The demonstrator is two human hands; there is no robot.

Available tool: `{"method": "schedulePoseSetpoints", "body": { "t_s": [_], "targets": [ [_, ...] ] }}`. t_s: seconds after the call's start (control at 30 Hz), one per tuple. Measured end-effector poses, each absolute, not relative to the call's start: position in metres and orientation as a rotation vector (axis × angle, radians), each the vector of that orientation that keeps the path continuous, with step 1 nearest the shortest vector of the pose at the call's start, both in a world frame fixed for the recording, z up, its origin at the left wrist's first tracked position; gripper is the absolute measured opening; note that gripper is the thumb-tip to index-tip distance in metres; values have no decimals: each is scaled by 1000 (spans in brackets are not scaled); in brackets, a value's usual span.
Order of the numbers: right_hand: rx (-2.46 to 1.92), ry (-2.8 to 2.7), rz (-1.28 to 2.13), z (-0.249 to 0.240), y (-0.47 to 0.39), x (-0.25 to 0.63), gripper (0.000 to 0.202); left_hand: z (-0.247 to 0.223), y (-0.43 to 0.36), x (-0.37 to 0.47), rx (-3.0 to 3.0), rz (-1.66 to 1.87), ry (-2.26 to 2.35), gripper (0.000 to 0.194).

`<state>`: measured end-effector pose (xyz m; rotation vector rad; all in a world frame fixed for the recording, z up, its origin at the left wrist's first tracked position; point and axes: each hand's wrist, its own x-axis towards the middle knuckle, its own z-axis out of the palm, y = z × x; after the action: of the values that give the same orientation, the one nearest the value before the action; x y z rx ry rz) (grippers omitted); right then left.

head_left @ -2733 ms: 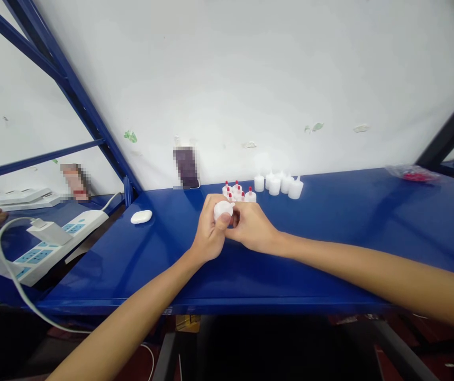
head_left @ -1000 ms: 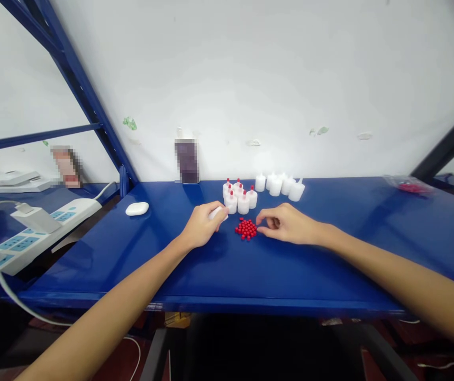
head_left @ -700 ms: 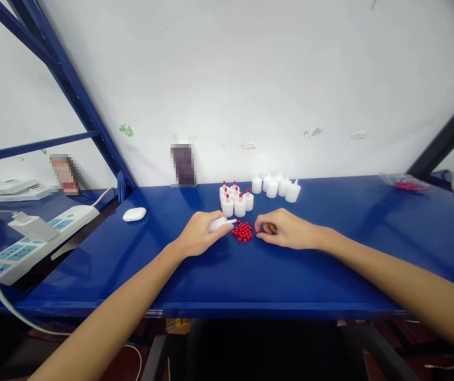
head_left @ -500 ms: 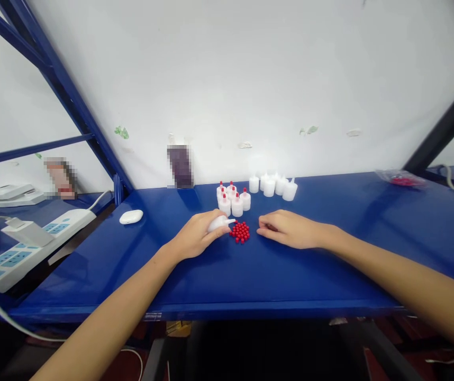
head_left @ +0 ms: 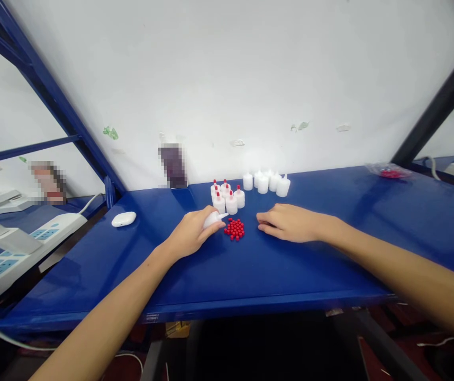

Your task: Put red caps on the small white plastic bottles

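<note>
Tilted to the right, a white bottle (head_left: 212, 219) without a cap is held in my left hand (head_left: 191, 231). Its nozzle points over a pile of small red caps (head_left: 235, 229) on the blue table. My right hand (head_left: 286, 222) rests to the right of the pile, fingers curled; whether they hold anything is hidden. Behind the pile stand several white bottles with red caps (head_left: 231, 203). Farther back and to the right is a group of white bottles with bare nozzles (head_left: 263, 183), one of them leaning.
A white case (head_left: 124, 219) lies at the left of the blue table (head_left: 251, 275). Beyond the table's left edge is a power strip (head_left: 28, 254) with a plugged-in charger. A dark pixelated object (head_left: 174, 166) leans on the wall. A plastic bag with red contents (head_left: 389, 171) lies back right.
The view has shifted, so the scene sits slightly farther left. My right hand is a little farther from the red caps. My left hand still holds the bottle.
</note>
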<state>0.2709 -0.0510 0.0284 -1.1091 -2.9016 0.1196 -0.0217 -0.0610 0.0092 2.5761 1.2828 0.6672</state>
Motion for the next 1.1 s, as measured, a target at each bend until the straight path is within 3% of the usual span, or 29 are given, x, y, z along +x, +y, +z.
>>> {"method": "schedulePoseSetpoints", "body": {
  "t_s": [0.27,0.43,0.7,1.1],
  "targets": [
    [-786,-2549,282,17,-53,251,22,3,-62,-17,2665,738,1153,38],
    [-809,-2554,278,17,-66,243,21,3,-71,-12,2745,707,1091,38],
    [-686,-2630,58,11,-63,244,33,5,-75,-10,2976,701,999,41],
    [-462,-2499,-214,6,-67,241,32,3,-81,-7,3224,722,914,43]
  ]
}}
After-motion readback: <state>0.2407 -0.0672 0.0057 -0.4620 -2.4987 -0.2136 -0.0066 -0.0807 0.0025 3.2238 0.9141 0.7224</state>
